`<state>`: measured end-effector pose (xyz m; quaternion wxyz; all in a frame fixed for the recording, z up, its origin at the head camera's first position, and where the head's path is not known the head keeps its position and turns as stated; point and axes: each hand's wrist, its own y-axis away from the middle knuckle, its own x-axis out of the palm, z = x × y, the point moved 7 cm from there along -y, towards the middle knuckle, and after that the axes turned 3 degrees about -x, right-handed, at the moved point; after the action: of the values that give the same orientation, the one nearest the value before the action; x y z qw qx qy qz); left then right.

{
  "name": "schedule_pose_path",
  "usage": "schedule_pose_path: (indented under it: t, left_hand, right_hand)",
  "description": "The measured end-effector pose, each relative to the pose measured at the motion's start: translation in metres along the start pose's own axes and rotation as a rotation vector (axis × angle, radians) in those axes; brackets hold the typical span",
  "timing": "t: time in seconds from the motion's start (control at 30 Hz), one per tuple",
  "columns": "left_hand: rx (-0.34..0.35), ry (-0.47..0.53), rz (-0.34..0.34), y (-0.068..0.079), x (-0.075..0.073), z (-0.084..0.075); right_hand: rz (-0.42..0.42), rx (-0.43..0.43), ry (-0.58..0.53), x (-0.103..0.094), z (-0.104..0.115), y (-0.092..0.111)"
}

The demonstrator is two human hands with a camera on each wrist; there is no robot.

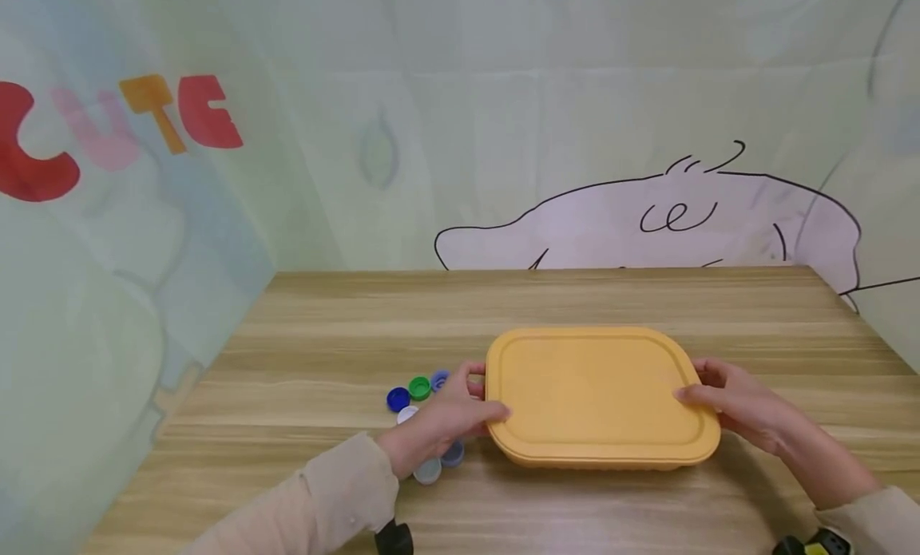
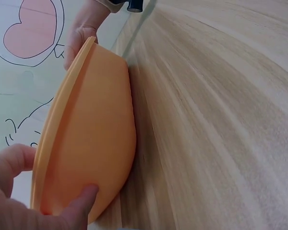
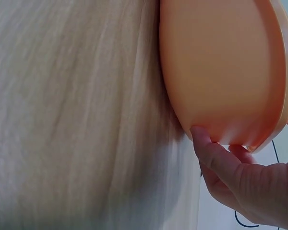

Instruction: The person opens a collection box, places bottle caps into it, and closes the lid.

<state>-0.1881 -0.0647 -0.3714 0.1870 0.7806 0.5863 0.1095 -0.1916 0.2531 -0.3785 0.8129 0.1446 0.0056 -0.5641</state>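
Observation:
An orange-yellow plastic box with a rounded lid (image 1: 592,395) is held level between both hands over the wooden table. At its left end, my left hand (image 1: 449,415) grips it, thumb on the lid's edge and fingers against the side wall. My right hand (image 1: 747,403) grips the right end likewise, thumb on top; the right wrist view shows fingertips against the box's side wall (image 3: 221,72). In the left wrist view the box wall (image 2: 96,129) stands close to the tabletop; whether its base touches cannot be told. The lid hides the contents.
Several plastic bottle caps lie left of the box, partly behind my left hand, among them a dark blue cap (image 1: 398,399), a green cap (image 1: 420,388) and a pale cap (image 1: 427,471). The wooden table (image 1: 345,323) ends at a printed cloth backdrop (image 1: 460,124).

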Motion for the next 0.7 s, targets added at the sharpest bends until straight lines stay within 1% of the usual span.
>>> schedule_pose_path:
  t: [0.27, 0.43, 0.53, 0.63, 0.7]
  left_hand:
    - [-0.002, -0.004, -0.005, 0.002, -0.001, -0.001]
    - [-0.010, -0.044, 0.006, 0.003, -0.002, -0.006]
    - [-0.018, -0.085, 0.005, 0.004, -0.004, -0.009]
    - [-0.028, -0.132, -0.016, 0.003, -0.008, -0.013]
    - [-0.037, -0.153, -0.033, 0.003, -0.010, -0.015]
  right_hand:
    - [0.012, -0.010, 0.008, 0.002, 0.002, 0.000]
    - [0.025, -0.013, 0.044, 0.000, 0.006, -0.001]
    - [-0.006, -0.001, 0.092, -0.005, 0.007, 0.000]
    - [-0.056, 0.017, 0.156, -0.011, 0.008, 0.003]
    - [-0.081, 0.030, 0.177, -0.015, 0.008, 0.005]
